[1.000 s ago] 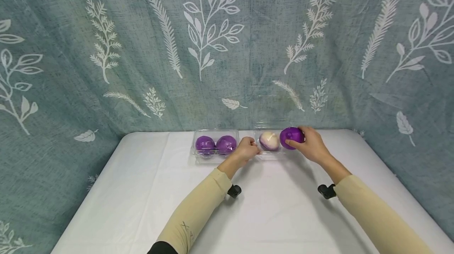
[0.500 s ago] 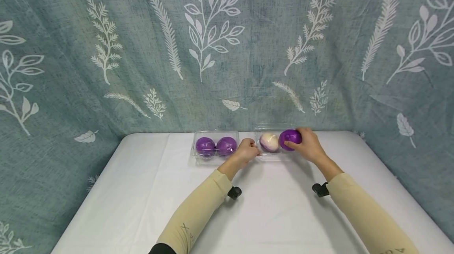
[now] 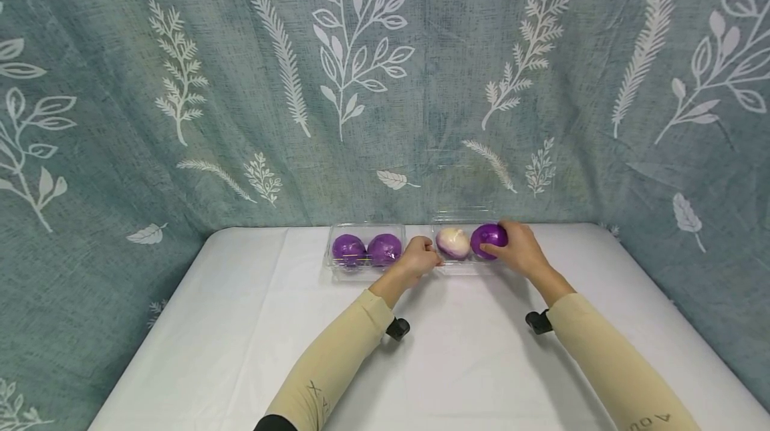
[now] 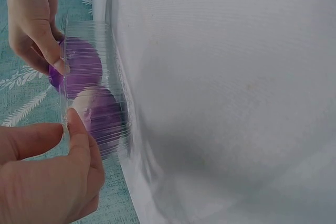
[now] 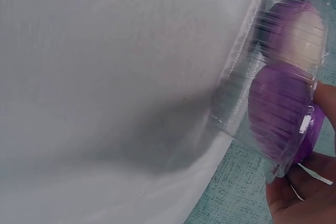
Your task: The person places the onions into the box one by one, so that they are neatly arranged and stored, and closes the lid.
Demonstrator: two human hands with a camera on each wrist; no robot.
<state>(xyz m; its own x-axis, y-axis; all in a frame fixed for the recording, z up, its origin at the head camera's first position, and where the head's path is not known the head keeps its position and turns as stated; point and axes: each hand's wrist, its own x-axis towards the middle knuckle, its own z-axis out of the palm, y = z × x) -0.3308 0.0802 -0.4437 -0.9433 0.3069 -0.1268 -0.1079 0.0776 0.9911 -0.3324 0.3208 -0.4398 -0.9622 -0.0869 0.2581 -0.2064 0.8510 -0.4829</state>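
In the head view, my left hand [image 3: 421, 256] pinches the front left rim of a clear plastic clamshell box [image 3: 463, 269]. The left wrist view shows its thumb and index finger on that rim. A round white-and-purple ball, turnip-like [image 3: 453, 242], sits in the box's left half. My right hand [image 3: 522, 250] grips a shiny purple ball [image 3: 488, 241] at the right half, thumb in front and fingers behind. Through the ribbed wall in the right wrist view, the purple ball [image 5: 278, 103] shows low in the box, beside the white-and-purple ball [image 5: 294, 32].
A second clear plastic box [image 3: 337, 272] stands to the left with two purple balls [image 3: 384, 249] in it. Behind the right box rises its raised clear lid [image 3: 463, 214]. The white-covered table [image 3: 457, 364] ends at a patterned teal curtain [image 3: 271, 83].
My right hand has moved left and lower with the purple ball, bringing it down into the box. The white-and-purple ball has shifted slightly left. My left hand stays at the rim.
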